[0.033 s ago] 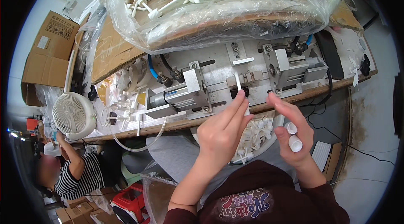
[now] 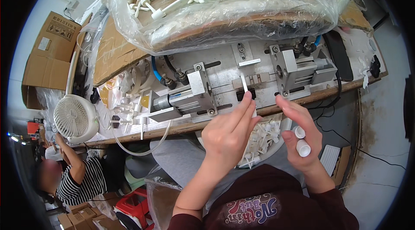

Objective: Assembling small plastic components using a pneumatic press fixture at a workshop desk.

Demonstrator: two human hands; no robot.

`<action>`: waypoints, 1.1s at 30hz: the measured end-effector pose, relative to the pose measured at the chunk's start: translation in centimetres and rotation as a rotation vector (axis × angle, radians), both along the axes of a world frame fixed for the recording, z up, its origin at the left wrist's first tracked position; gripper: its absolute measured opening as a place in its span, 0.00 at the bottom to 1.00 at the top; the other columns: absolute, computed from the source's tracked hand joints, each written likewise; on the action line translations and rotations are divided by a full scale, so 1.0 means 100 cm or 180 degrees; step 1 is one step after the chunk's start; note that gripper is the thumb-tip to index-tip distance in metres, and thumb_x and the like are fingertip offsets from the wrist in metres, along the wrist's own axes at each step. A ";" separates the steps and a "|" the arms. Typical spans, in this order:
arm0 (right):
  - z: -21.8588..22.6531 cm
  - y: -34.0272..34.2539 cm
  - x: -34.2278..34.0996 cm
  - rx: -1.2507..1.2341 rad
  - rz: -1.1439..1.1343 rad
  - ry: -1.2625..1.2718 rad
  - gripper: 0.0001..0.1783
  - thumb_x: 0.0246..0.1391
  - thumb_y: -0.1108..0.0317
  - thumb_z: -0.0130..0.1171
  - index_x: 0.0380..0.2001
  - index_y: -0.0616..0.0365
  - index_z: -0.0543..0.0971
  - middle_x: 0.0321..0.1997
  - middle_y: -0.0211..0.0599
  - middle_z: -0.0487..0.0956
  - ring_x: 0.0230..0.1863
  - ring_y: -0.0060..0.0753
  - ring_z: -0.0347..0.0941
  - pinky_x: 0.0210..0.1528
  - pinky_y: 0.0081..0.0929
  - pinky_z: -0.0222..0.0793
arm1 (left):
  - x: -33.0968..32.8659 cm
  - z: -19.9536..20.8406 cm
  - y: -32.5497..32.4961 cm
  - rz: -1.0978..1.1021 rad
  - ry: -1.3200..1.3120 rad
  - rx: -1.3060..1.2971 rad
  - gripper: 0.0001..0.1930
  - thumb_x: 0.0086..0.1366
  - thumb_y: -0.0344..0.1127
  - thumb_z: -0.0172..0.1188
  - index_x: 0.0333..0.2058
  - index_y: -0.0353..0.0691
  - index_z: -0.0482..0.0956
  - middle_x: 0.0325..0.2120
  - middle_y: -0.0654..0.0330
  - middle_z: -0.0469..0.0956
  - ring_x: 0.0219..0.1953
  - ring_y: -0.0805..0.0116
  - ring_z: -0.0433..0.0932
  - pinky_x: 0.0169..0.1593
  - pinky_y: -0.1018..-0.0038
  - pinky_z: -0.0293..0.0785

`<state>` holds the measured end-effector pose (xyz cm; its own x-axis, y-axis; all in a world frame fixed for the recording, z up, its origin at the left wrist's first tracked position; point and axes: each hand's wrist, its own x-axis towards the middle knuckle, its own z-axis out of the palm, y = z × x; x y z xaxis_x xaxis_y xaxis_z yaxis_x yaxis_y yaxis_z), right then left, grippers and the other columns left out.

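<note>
My left hand (image 2: pixel 227 137) pinches the near end of a white plastic applicator stick with a cap (image 2: pixel 245 84). The stick's far part lies in a small metal clamp block (image 2: pixel 259 78) between two pneumatic cylinders, the left cylinder (image 2: pixel 186 96) and the right cylinder (image 2: pixel 302 72). My fingers hide most of its cap end. My right hand (image 2: pixel 304 132) curls round two white plastic caps (image 2: pixel 304 148), held between thumb and palm. Its index fingertip is beside a small black knob (image 2: pixel 277 94) at the bench edge. A black block (image 2: pixel 246 95) sits under the stick.
A plastic-lined box (image 2: pixel 181 31) heaped with white sticks and caps stands behind the fixture. Below the bench edge, a tub (image 2: pixel 283 130) holds more white pieces. A white fan (image 2: pixel 75 118) and a co-worker in a striped top (image 2: pixel 84 180) are at left. Hoses loop along the bench.
My hands and the stick stay almost in place. The co-worker's raised arm at the left has shifted slightly.
</note>
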<state>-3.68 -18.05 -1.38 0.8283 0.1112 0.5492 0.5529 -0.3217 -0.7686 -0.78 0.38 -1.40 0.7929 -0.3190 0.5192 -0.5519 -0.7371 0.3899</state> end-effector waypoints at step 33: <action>0.006 -0.015 -0.009 -0.0582 -0.0672 -0.0368 0.34 0.57 0.37 0.57 0.49 0.59 0.81 0.51 0.47 0.77 0.48 0.40 0.73 0.41 0.30 0.72 | 0.006 0.002 0.003 -0.0130 -0.0139 0.0181 0.14 0.50 0.34 0.75 0.37 0.40 0.87 0.44 0.64 0.85 0.24 0.72 0.79 0.28 0.75 0.71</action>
